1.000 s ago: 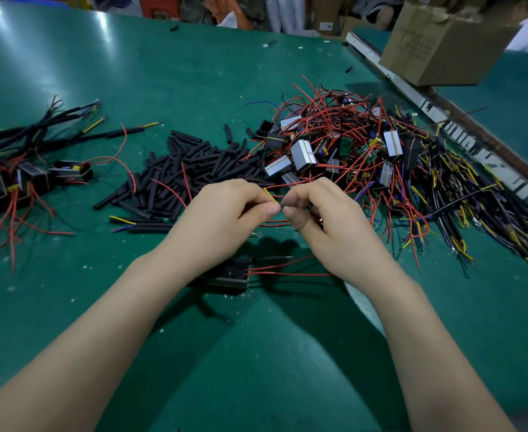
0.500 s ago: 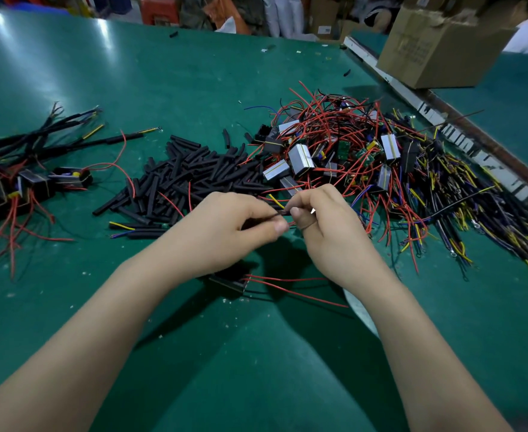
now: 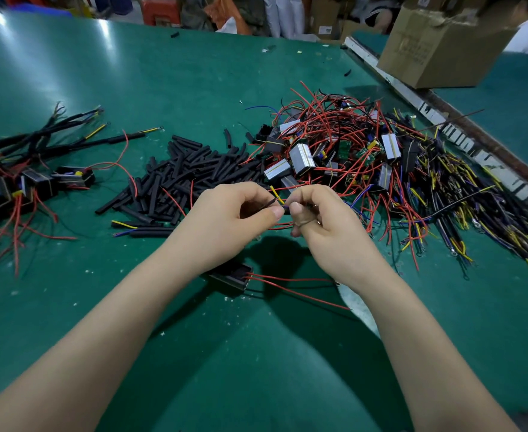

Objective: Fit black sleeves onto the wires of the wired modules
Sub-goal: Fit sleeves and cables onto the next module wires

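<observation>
Counter: glossy teal green, with pale glare patches and small white specks.
Sleeves: a heap of matte black tubes, left of the module pile.
Module pile: silver-grey and black blocks, some with a thin yellow stripe, tangled in red wires with a few blue ones.
Wire bundle: black, yellow and purple strands, right of the module pile.
Finished modules: black with yellow spots, red wires and black-sleeved leads, far left of the module pile.
Module at the wrists: black, trailing red wires.
Cardboard box: plain brown, behind the module pile.
</observation>
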A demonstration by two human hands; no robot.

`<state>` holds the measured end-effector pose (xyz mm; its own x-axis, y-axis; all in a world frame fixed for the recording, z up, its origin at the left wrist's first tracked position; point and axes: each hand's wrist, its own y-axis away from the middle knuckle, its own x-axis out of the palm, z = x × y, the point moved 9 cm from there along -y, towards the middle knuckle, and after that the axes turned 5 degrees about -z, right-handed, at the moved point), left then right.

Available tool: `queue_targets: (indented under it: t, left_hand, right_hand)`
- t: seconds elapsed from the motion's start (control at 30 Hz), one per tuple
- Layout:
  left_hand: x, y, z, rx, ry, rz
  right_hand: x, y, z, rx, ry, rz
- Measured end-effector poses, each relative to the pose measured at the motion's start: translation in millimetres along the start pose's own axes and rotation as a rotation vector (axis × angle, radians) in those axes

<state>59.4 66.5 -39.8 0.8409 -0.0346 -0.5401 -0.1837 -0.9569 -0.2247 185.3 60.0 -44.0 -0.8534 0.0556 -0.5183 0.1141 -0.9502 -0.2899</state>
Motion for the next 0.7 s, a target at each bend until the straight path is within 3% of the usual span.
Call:
queue_targets:
  t: [0.53,0.7]
  left_hand:
    - [-6.4,0.5,-10.3,0.094,-0.074,-0.052]
    - [-0.9,1.0,-8.3,0.084,-0.071,-0.006]
  right_hand:
    - [-0.4,-1.1,1.9,-0.058,0.045,-0.01]
    - [-0.9,-0.1,11.7,-0.17,0.16,-0.043]
